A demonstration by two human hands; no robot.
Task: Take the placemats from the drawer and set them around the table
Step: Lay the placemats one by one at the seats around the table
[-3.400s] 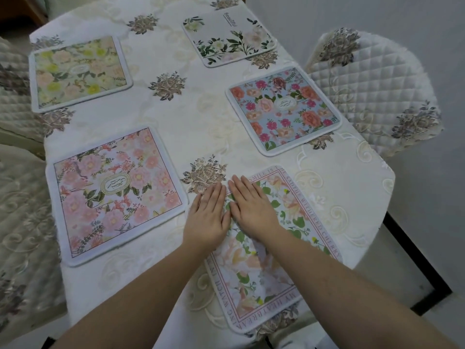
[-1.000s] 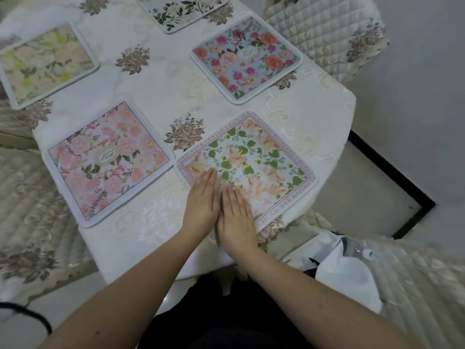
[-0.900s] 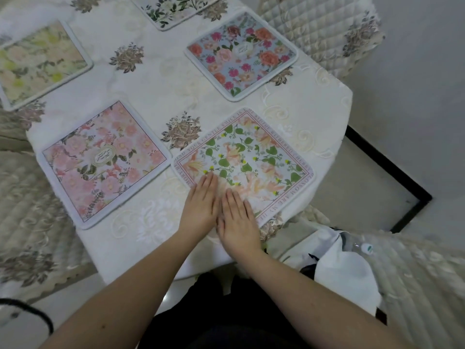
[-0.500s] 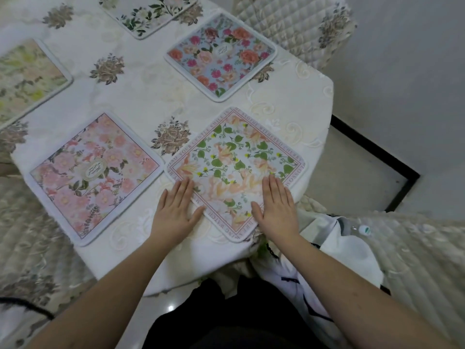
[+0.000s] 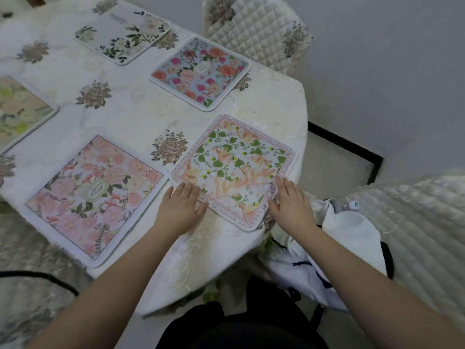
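where it lies on the table, leaf-print placemat (image 5: 232, 170) between both flat hands

The table (image 5: 130, 114) wears a cream cloth tablecloth (image 5: 141, 122), matt, with raised embroidered scrolls and brown woven flower motifs. At lower centre the green-leaf placemat (image 5: 234, 170) looks like soft printed fabric with a stitched white edge; so do the pink placemat (image 5: 93, 197) at lower left and the blue placemat (image 5: 201, 71) above. The chair cover (image 5: 256, 28) at upper right is quilted cream cloth in a diamond stitch. At lower right lies a smooth white bag (image 5: 334, 250); whether cloth or plastic is unclear
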